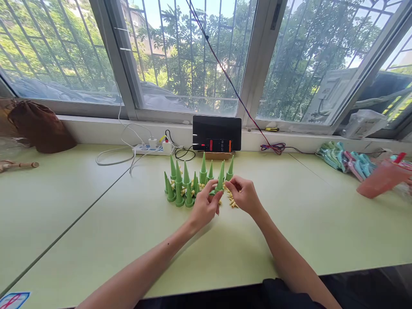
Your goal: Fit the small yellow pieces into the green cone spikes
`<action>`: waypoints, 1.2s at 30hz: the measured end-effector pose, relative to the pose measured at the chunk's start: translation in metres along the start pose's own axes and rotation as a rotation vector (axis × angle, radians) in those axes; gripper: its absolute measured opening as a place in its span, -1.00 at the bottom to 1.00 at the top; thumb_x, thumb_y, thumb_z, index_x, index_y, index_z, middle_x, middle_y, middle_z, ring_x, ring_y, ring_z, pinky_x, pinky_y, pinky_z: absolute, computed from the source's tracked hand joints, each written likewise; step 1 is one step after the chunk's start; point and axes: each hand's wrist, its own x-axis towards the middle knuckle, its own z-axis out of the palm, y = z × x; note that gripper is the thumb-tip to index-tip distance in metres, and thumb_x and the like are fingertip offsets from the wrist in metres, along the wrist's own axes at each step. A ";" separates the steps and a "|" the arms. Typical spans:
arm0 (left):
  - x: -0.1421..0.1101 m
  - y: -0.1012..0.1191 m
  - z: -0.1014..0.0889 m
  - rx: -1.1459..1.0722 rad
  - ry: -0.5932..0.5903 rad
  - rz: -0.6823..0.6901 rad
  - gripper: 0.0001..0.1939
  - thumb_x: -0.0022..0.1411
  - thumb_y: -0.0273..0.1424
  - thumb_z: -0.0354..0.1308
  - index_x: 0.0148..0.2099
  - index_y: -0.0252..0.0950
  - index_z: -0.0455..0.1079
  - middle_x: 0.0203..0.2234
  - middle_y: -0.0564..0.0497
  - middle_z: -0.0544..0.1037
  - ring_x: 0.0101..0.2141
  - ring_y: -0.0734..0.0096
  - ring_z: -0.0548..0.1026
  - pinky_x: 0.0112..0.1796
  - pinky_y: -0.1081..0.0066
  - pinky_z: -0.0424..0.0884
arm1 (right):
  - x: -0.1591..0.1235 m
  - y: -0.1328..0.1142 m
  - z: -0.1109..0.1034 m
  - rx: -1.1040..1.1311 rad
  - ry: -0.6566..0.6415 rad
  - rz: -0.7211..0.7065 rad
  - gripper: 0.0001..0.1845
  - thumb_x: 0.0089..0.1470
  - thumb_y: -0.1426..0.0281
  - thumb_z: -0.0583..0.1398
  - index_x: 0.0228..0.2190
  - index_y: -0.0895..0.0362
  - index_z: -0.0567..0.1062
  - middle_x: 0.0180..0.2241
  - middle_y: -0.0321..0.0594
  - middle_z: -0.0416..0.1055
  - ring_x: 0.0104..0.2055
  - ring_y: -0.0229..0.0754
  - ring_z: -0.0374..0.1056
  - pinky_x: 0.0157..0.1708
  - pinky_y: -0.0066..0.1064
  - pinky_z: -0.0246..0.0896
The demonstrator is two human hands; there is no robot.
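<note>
My left hand (pixel 206 204) is closed around the base of a green pointed cone (pixel 220 178), which it holds upright just above the table. Close by on the right, my right hand (pixel 243 195) is pinched, its fingertips at the cone's side; whatever lies between them is too small to make out. Several more green cones (pixel 179 195) stand upright in a cluster beyond and left of my left hand. Small pale yellow pieces (pixel 234 204) lie under my right hand, and others are scattered among the cones.
Behind the cones, a dark tablet (pixel 217 128) leans by the windowsill. A power strip (pixel 151 149) with white cables sits to its left. A red cup (pixel 381 176) and wrapped packets (pixel 346 159) are at right; a brown bag (pixel 40 126) is at far left.
</note>
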 end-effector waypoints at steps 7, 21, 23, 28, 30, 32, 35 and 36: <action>0.001 -0.002 0.002 -0.022 -0.016 -0.026 -0.61 0.30 -0.11 0.04 0.06 -0.22 0.20 -0.24 0.01 0.43 -0.73 0.70 0.34 -0.73 0.57 0.27 | 0.000 0.000 0.002 -0.005 -0.002 -0.019 -0.62 0.21 0.17 0.10 -0.56 0.11 0.30 -0.65 -0.39 0.14 -0.60 -0.32 0.01 -0.58 -0.45 -0.05; 0.001 0.000 0.005 -0.116 -0.101 -0.027 -0.59 0.32 -0.09 -0.01 0.08 -0.24 0.16 -0.43 0.12 0.38 -0.72 0.62 0.35 -0.75 0.57 0.25 | -0.002 -0.001 0.003 0.009 -0.049 -0.002 -0.69 0.15 0.25 0.14 -0.56 0.11 0.28 -0.65 -0.38 0.19 -0.60 -0.33 0.04 -0.59 -0.45 -0.04; 0.001 0.000 0.005 -0.102 -0.097 -0.026 -0.60 0.33 -0.10 -0.02 0.07 -0.24 0.16 -0.45 0.14 0.37 -0.72 0.62 0.35 -0.75 0.57 0.25 | -0.002 -0.001 0.003 0.017 -0.054 0.008 -0.69 0.14 0.25 0.15 -0.57 0.11 0.28 -0.65 -0.39 0.19 -0.61 -0.33 0.03 -0.60 -0.45 -0.05; 0.001 -0.002 0.005 -0.084 -0.090 -0.032 -0.62 0.33 -0.11 -0.03 0.05 -0.25 0.16 -0.49 0.16 0.35 -0.73 0.62 0.33 -0.74 0.57 0.24 | -0.001 0.000 0.003 0.047 -0.062 0.036 -0.69 0.14 0.26 0.16 -0.57 0.13 0.31 -0.64 -0.38 0.20 -0.60 -0.33 0.04 -0.59 -0.45 -0.05; 0.000 -0.002 0.005 -0.082 -0.089 -0.033 -0.62 0.33 -0.10 -0.03 0.06 -0.24 0.16 -0.50 0.17 0.34 -0.72 0.61 0.34 -0.74 0.57 0.25 | -0.001 0.000 0.003 0.066 -0.066 0.049 -0.69 0.13 0.26 0.16 -0.57 0.13 0.32 -0.64 -0.38 0.19 -0.59 -0.34 0.04 -0.59 -0.45 -0.05; 0.000 -0.003 0.005 -0.080 -0.090 -0.033 -0.61 0.33 -0.10 -0.04 0.06 -0.24 0.16 -0.52 0.18 0.33 -0.72 0.60 0.34 -0.74 0.57 0.25 | -0.001 0.000 0.002 0.085 -0.068 0.061 -0.69 0.12 0.26 0.17 -0.57 0.14 0.32 -0.64 -0.38 0.19 -0.59 -0.34 0.04 -0.59 -0.46 -0.05; 0.001 -0.004 0.005 -0.079 -0.088 -0.034 -0.60 0.33 -0.11 -0.03 0.08 -0.24 0.15 -0.50 0.16 0.34 -0.72 0.61 0.34 -0.73 0.56 0.26 | 0.000 0.000 0.001 0.121 -0.064 0.077 -0.69 0.11 0.25 0.18 -0.57 0.15 0.33 -0.64 -0.38 0.18 -0.59 -0.34 0.05 -0.59 -0.46 -0.05; 0.001 -0.004 0.005 -0.077 -0.086 -0.034 -0.60 0.33 -0.11 -0.03 0.08 -0.23 0.15 -0.48 0.15 0.35 -0.72 0.61 0.34 -0.73 0.56 0.26 | 0.000 0.000 0.001 0.136 -0.062 0.082 -0.69 0.11 0.25 0.18 -0.58 0.15 0.34 -0.64 -0.38 0.18 -0.60 -0.34 0.05 -0.60 -0.46 -0.05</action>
